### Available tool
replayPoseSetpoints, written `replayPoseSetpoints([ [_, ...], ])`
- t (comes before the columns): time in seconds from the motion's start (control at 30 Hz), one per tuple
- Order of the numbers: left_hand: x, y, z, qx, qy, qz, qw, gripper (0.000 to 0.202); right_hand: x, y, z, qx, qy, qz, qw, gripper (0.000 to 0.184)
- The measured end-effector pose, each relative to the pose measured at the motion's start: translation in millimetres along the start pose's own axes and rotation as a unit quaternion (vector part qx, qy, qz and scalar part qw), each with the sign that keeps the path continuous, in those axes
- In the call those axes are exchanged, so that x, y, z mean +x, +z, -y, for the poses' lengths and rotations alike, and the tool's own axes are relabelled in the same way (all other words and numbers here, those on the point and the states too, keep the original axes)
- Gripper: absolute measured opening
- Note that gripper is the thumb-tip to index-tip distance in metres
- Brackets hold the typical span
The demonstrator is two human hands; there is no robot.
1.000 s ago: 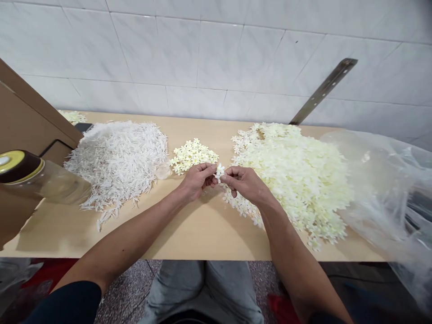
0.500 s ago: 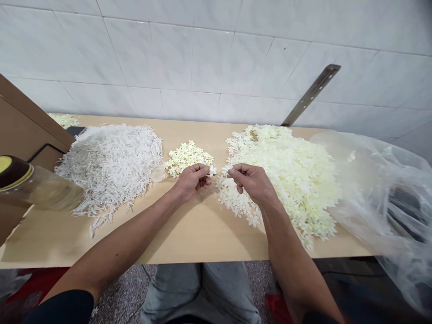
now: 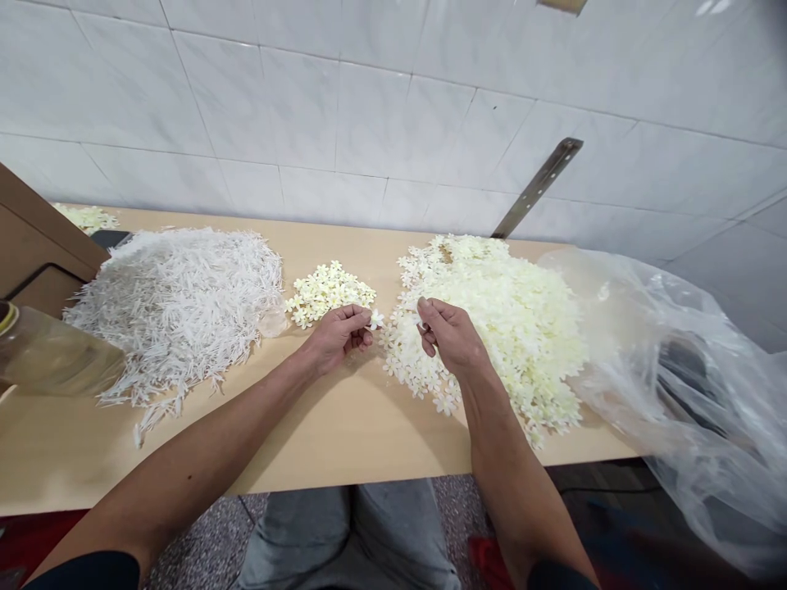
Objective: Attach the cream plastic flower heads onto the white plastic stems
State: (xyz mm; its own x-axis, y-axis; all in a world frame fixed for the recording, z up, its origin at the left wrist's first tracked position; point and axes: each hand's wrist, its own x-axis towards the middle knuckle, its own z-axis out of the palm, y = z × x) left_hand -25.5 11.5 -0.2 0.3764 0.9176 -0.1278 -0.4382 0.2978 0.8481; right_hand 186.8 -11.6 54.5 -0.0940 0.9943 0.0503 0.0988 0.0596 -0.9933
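My left hand [image 3: 338, 336] is closed in a pinch on a small artificial flower [image 3: 376, 319], pale with open petals, at its fingertips. Just behind that hand lies a small heap of cream-yellow flowers [image 3: 329, 291]. My right hand [image 3: 452, 332] is closed too, thumb against fingers, at the left side of a large pile of pale yellow flower heads [image 3: 516, 311]. What sits between its fingertips is too small to make out. A short gap separates the two hands, both over the table [image 3: 344, 426].
A pile of thin white stem-like pieces [image 3: 190, 295] spreads on the left, beside a clear jar [image 3: 61, 352] and a cardboard box [image 3: 43, 238]. Clear plastic sheeting [image 3: 694, 344] covers the right end. A metal strip [image 3: 538, 188] leans on the tiled wall [image 3: 295, 106].
The view has shifted slightly, so most things appear farther left. The flower seen at my right fingertips before no longer shows there. My left hand still pinches its flower.
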Motion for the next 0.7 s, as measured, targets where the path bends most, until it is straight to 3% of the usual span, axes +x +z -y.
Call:
replayPoseSetpoints([
  [0.17, -1, 0.1, 0, 0.0, -0.003, 0.003, 1.0, 0.036, 0, -17, 4, -0.042, -0.009, -0.039, 0.998, 0.056],
  [0.4, -3, 0.6, 1, -0.001, -0.001, 0.012, 1.0, 0.033, -6, -59, 18, -0.12, -0.003, -0.087, 0.989, 0.057],
  [0.57, -5, 2.8, 0, 0.008, -0.001, 0.017, 1.0, 0.033, -5, -94, 25, -0.264, 0.043, -0.151, 0.952, 0.059],
  [0.7, -6, 3.6, -1, 0.013, -0.006, 0.018, 1.0, 0.033, -3, -113, 35, -0.328, 0.084, -0.146, 0.929, 0.056],
])
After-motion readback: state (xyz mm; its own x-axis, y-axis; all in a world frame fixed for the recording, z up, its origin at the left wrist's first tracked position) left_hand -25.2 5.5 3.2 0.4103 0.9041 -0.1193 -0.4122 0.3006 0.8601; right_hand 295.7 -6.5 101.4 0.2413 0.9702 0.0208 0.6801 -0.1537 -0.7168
